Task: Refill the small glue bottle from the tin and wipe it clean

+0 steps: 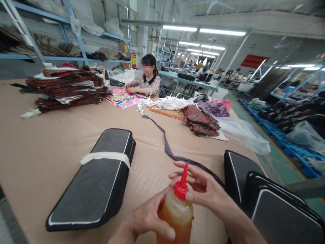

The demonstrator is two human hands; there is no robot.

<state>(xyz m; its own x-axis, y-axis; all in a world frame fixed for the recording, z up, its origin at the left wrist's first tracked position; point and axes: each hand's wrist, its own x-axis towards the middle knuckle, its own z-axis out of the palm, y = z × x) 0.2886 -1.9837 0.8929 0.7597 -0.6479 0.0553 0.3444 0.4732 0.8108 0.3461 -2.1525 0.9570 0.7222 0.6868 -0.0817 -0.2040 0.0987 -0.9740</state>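
Note:
A squeeze bottle (177, 220) of amber liquid, probably glue, stands upright at the lower middle of the head view. My left hand (149, 217) is wrapped around its body, thumb across the front. Its red nozzle cap (181, 189) is pinched at the base by the thumb and fingers of my right hand (203, 186); some of those fingers stretch out behind the nozzle. Left of the bottle lies a stack of dark padded panels (88, 183) with white edging, tied by a cream strip (106, 157). The bottle's bottom is out of frame.
More dark panels (281, 213) are stacked at the right. A dark strip (166, 144) runs over the brown table (58, 139). Folded red patterned fabric (200, 118) and a tall fabric pile (68, 86) lie farther back. A person (146, 81) works across the table.

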